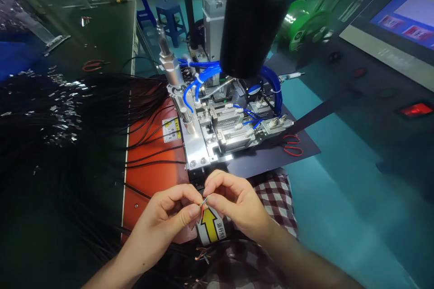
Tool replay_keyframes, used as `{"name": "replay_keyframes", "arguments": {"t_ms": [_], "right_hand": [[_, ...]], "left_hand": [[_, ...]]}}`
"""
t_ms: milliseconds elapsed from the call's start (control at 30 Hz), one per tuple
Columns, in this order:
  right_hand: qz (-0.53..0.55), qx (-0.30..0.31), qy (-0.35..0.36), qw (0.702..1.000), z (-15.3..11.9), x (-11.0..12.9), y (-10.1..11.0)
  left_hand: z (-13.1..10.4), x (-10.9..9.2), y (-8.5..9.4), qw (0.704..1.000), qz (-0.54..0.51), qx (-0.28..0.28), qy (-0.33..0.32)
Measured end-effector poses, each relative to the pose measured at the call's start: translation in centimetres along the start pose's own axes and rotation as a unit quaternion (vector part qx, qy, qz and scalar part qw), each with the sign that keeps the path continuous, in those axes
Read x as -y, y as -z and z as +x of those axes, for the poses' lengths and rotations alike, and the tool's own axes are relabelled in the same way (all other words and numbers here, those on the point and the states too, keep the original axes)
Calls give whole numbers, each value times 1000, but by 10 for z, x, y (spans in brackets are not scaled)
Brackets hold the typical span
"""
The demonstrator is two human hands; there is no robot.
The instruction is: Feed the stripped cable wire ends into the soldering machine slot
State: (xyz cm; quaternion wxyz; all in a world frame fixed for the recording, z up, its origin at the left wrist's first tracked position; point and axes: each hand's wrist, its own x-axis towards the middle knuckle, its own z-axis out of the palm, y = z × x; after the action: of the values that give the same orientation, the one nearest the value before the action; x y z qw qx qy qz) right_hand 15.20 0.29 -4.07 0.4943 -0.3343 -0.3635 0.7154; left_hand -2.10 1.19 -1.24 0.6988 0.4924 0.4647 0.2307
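Low in the middle of the head view, my left hand (167, 214) and my right hand (239, 201) meet fingertip to fingertip. Between them are thin coloured wires (202, 211), one red and one pale grey. My left thumb and forefinger pinch the wires near the red one. On the other side, my right thumb and forefinger are closed on the pale wire's tip. Where the wires run inside my left hand is hidden. Below the hands, over my lap, lie more stripped wire ends (202, 255). Just behind the fingers shows a yellow arrow label (209, 228).
A metal machine (230, 131) with blue air hoses stands ahead. Black cables (156, 161) cross the orange plate (144, 207) from a large bundle at left. Red-handled scissors (293, 145) lie right; pliers (93, 65) lie far left. A black cylinder (251, 31) hangs above; a screen (407, 18) stands right.
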Motion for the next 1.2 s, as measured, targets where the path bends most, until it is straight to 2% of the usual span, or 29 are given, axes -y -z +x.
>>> {"name": "replay_keyframes", "arguments": {"t_ms": [300,600,800,967,1100,1200], "right_hand": [[44,-26,-67,996,-2,3,-4],[93,-47,-87,991,-2,4,-6],[87,-89,-112,986,-2,3,-6],[97,-98,-148,979,-3,2,-6],[92,-92,-142,981,-5,2,-7],[50,-91,-132,986,-7,4,-7]], "left_hand": [[3,3,-1,1000,-10,-5,-22],[3,6,-1,999,-29,-10,-15],[5,5,-3,999,-32,-25,-14],[6,5,-4,999,-29,-34,-18],[5,5,-5,999,-19,-34,-24],[4,2,-8,998,6,-52,-27]]}}
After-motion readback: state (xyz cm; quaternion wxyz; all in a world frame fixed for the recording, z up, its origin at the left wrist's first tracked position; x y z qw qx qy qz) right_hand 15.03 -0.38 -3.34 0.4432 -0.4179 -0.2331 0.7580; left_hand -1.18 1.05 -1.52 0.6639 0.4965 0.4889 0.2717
